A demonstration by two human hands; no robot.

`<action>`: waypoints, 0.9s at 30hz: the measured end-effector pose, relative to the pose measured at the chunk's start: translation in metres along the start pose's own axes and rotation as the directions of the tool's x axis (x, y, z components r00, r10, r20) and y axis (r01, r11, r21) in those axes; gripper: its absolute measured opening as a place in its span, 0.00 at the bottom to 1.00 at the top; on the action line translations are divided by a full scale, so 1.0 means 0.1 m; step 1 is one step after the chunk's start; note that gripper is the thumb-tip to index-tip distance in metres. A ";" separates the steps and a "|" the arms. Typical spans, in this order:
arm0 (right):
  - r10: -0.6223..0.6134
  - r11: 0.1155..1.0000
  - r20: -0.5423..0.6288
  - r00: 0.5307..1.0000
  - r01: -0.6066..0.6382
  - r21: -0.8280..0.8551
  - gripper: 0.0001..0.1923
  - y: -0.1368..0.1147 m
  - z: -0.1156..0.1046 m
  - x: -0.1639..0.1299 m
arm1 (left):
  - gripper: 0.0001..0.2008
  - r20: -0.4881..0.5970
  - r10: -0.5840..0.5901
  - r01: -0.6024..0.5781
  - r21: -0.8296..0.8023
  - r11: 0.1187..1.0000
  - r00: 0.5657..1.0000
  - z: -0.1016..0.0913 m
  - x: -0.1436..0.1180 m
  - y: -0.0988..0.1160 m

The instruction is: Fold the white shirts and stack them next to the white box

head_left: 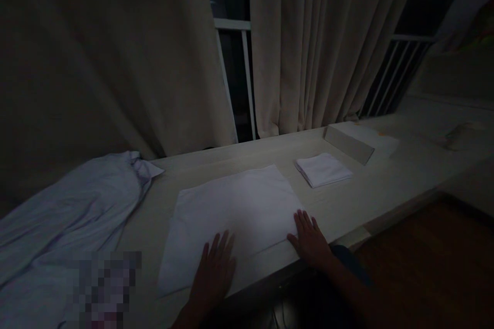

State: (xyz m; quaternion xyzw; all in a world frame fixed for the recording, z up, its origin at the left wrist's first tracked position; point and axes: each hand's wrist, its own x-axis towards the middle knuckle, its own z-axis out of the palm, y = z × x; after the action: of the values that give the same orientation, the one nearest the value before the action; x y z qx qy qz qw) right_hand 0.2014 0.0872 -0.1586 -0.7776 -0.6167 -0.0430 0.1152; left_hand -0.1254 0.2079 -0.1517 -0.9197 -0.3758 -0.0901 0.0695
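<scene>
A white cloth [235, 205] lies spread flat, with straight edges, on the pale tabletop [142, 239]. My left hand [216, 267] rests on its near part, fingers stretched out and holding nothing. At the cloth's near right corner my right hand [309, 236] lies flat, fingertips touching the edge, also holding nothing. Just beyond the right hand sits a smaller white cloth [324, 169], folded in layers into a neat rectangle. To the left is a loose, crumpled heap of pale lavender-white fabric [85, 200].
A white box [353, 144] with a grey side stands at the back right. Beige curtains [301, 46] hang behind the table, parted before a railing [233, 24] and dark window. A wooden floor [436, 262] shows at the lower right. Part of the lower left is pixelated.
</scene>
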 end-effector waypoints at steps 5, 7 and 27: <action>0.043 0.997 0.021 0.999 -0.041 -0.071 0.43 0.13 0.07 -0.05 | 0.28 -0.055 -0.138 0.139 0.011 0.990 0.989 -0.01 -0.11 0.02; 0.044 0.994 0.024 0.999 -0.041 -0.105 0.43 0.22 0.09 -0.08 | 0.31 -0.092 -0.277 0.279 0.008 0.960 0.957 -0.01 -0.16 0.03; -0.139 0.987 0.116 0.983 0.147 -0.064 0.35 -1.16 0.31 0.83 | 0.38 -0.002 -0.609 0.608 -0.051 0.792 0.793 -0.09 -0.28 -0.13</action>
State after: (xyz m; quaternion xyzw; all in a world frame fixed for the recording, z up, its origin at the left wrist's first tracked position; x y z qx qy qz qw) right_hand 0.1058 0.1976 -0.1571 -0.7360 -0.6745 -0.0301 0.0494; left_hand -0.1552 0.1965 -0.1480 -0.7507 -0.6485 -0.1250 0.0184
